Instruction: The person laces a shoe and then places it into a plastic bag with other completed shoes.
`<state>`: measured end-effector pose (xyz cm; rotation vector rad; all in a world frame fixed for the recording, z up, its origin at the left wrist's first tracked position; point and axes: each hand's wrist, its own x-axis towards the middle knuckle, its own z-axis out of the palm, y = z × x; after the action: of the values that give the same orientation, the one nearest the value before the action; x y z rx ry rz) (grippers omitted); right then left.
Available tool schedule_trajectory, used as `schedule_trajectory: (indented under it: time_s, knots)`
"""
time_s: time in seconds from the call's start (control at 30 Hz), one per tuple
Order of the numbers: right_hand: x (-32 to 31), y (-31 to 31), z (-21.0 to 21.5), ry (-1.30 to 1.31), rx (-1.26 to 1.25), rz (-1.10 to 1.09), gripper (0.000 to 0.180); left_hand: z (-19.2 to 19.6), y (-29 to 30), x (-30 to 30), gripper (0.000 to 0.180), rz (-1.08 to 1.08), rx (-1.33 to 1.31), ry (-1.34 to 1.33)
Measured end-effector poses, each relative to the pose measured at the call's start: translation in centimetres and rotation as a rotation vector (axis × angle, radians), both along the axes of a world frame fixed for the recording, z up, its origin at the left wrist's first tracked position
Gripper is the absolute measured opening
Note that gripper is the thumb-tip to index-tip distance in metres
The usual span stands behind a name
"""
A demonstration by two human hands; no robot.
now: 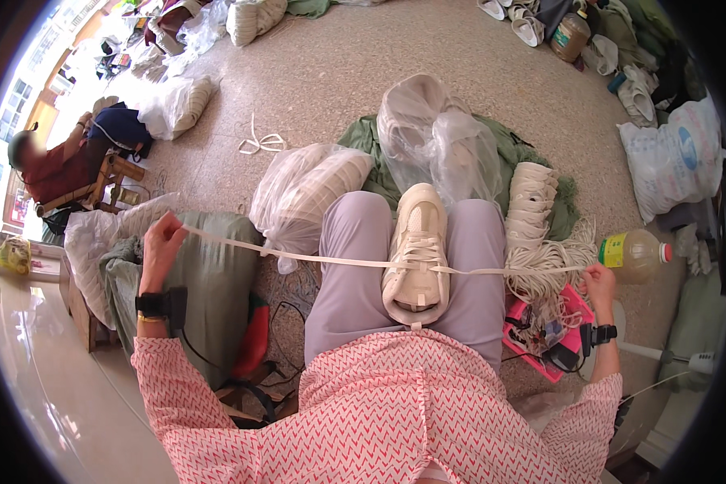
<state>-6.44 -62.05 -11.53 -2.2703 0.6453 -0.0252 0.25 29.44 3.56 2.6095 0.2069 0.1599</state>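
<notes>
A cream sneaker (415, 254) rests between my thighs, its toe pointing away from me and its opening toward my waist. A flat off-white shoelace (315, 257) runs through it and stretches out to both sides. My left hand (163, 239), raised far out to the left, pinches one end of the lace. Out on the right, my right hand (599, 285) has its fingers closed on the other end. The lace is drawn nearly straight across my lap. Part of the lacing shows on the shoe's tongue.
Beyond my knees lie clear bags of shoe parts (310, 194) on green cloth. To the right are a bundle of white laces (544, 258), a pink tray (532, 343) and a bottle of yellowish liquid (633, 256). Another person (56, 165) sits at far left.
</notes>
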Motion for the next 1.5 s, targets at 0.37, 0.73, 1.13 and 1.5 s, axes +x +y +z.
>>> schedule_trajectory:
  time_s: [0.37,0.73,1.13,1.5]
  knots:
    - [6.5,8.4,9.5,-0.459,0.466,-0.033,0.020,4.8,-8.9,6.0,0.006,-0.059,0.099,-0.452]
    - [1.9,31.6,11.4,0.275,0.608,0.573,0.011,-3.4,-26.9,-3.1,0.008,-0.474,-0.812,0.567]
    - [4.8,34.0,7.9,-0.228,0.483,0.622,0.008,-7.0,-30.6,-0.8,0.011,-0.407,-1.006,0.382]
    - [3.8,33.0,7.4,-0.085,0.735,0.494,0.002,-8.3,-31.0,-1.0,0.012,-0.393,-0.988,0.320]
